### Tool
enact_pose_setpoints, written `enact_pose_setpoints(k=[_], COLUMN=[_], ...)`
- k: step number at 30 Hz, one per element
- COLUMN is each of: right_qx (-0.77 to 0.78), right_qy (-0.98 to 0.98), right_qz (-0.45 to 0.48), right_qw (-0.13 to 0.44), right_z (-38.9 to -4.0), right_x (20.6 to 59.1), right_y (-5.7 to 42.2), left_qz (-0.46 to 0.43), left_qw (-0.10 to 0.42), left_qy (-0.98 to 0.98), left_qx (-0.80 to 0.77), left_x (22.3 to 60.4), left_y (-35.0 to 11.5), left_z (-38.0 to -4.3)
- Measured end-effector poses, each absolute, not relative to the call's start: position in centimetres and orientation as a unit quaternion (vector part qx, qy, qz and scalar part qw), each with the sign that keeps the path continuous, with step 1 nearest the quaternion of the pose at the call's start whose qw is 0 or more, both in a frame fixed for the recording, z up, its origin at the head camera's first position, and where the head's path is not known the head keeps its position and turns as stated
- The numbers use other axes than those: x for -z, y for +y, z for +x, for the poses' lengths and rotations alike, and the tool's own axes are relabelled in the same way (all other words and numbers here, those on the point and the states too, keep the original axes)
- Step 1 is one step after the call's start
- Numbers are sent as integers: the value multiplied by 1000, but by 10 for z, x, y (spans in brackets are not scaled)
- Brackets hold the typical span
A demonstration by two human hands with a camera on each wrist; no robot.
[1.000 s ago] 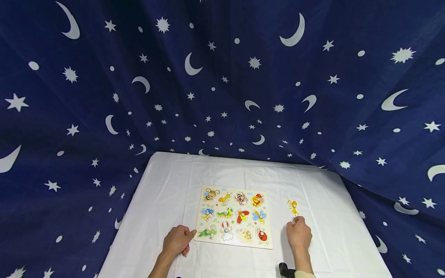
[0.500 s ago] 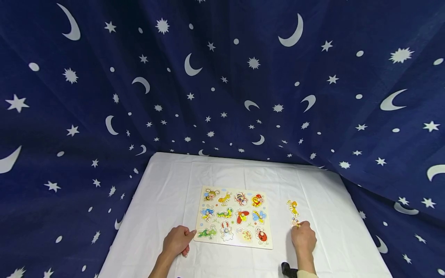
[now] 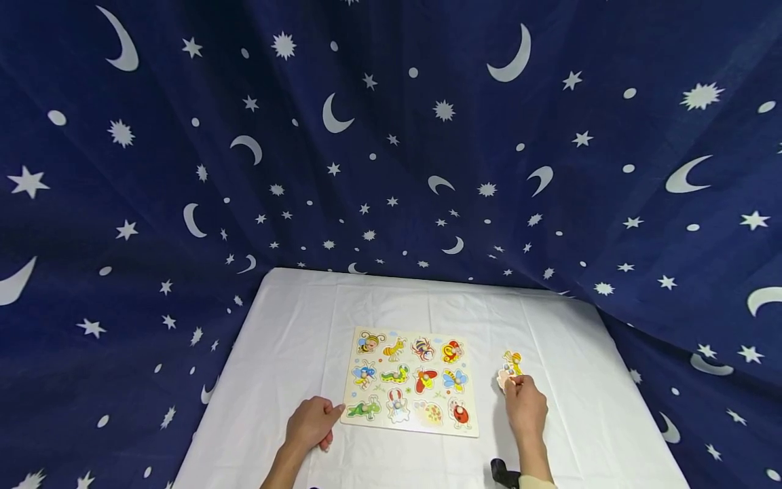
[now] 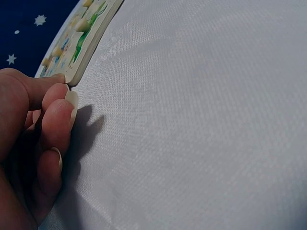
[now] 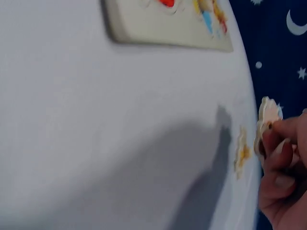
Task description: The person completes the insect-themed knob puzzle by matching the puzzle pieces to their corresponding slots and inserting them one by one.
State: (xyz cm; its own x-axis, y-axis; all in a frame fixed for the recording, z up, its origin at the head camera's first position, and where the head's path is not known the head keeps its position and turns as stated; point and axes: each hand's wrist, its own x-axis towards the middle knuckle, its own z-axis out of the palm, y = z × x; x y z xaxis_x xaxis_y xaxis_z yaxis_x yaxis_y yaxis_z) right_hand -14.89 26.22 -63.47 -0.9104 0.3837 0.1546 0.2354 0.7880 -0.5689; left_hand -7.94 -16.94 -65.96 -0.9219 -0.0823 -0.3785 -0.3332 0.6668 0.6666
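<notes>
A wooden peg puzzle board [image 3: 427,430] with colourful insect pieces lies flat on the white-covered table. My left hand [image 3: 313,422] pinches its near left corner, thumb on top; in the left wrist view the other fingers [image 4: 56,122] curl beside the edge. To the right of the board, my right hand [image 3: 527,405] pinches a peach-coloured, wavy-edged puzzle piece [image 3: 504,380] between thumb and fingertips. The right wrist view shows that piece [image 5: 268,112] held up on edge above the cloth. Just beyond it lies a yellow insect piece [image 3: 514,363], partly overlapped in the head view.
In the board's bottom row a recess [image 3: 429,412] shows a printed peach and dotted picture. White cloth [image 3: 305,305] covers the table. A dark blue curtain [image 3: 391,170] with moons and stars hangs around its back and sides. Something black [image 3: 504,473] sits by the right wrist.
My right hand first drew back toward me, then moved forward and left with the peach-coloured piece, which now covers part of the yellow piece in view. My left hand has stayed at the board's corner.
</notes>
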Motion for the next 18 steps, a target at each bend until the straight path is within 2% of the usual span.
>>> enact_pose_setpoints(k=[12, 18], right_qx=[-310, -309], right_qy=[-939, -946], right_qz=[-84, -53], right_qw=[120, 77], right_z=[-163, -161], right_x=[611, 610], right_y=[226, 213], left_qz=[-118, -117], left_qw=[159, 160], left_qy=[899, 899], left_qx=[-390, -390], left_x=[661, 661], left_y=[-170, -169], left_z=[-80, -80])
